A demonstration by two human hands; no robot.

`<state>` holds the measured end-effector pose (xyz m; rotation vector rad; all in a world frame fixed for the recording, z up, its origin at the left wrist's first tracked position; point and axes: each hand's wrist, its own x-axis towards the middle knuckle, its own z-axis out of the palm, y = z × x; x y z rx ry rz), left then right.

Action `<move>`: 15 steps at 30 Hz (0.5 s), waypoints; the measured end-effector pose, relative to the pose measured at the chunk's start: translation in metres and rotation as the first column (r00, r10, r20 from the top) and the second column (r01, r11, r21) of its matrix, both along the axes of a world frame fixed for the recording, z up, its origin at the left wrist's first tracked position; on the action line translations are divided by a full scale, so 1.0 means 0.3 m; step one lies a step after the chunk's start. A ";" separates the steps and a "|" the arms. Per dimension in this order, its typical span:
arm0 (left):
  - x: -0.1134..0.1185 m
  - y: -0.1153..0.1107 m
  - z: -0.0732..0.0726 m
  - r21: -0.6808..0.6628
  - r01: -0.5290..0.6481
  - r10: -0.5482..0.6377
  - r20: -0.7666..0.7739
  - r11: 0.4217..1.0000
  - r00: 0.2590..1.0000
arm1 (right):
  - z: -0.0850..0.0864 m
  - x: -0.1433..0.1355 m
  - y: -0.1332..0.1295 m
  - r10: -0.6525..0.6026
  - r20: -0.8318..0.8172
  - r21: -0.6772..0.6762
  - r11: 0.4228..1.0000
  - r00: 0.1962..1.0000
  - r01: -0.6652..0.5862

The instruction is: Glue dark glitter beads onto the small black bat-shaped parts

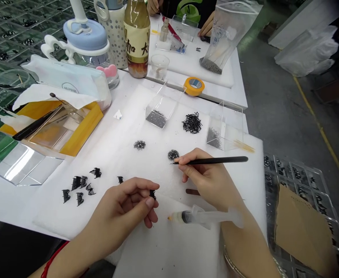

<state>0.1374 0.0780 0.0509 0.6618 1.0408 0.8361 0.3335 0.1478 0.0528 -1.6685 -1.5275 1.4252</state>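
Observation:
My left hand [125, 210] pinches a small black plastic part [152, 194] between thumb and fingertips. In my right hand [205, 173] is a slim black pen-like tool [227, 159], held like a pencil. Its thin tip is beside a small heap of tiny dark pieces [173, 155]. Under my right wrist, a syringe [201, 217] with an orange tip lies on the white foam sheet [114, 154]. Several similar black parts [76, 182] are scattered left of my left hand, and another black part [120, 179] sits just behind it.
Behind my hands are a second small heap [139, 144], a pile of black curved pieces [192, 122], two clear boxes [157, 117] [215, 137], toothpicks [244, 146] and yellow tape [194, 86]. A bottle [137, 42] stands at the back. Across the table is another person's hand [207, 27].

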 end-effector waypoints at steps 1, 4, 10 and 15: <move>0.000 0.001 -0.001 -0.001 0.002 -0.002 0.003 1.000 1.000 | 0.004 -0.001 0.001 0.000 0.004 -0.019 1.000 1.000 0.000; -0.001 0.001 -0.004 0.004 -0.003 0.003 0.012 1.000 1.000 | 0.013 -0.004 0.006 -0.007 -0.003 -0.019 1.000 1.000 0.007; -0.003 -0.003 -0.008 0.007 0.001 -0.001 0.026 1.000 1.000 | -0.002 -0.024 0.007 -0.256 -0.034 -0.074 0.965 0.966 0.253; 0.000 -0.002 -0.015 -0.001 0.010 -0.010 0.024 1.000 1.000 | -0.007 -0.040 0.004 -0.303 0.001 -0.111 0.947 0.953 0.302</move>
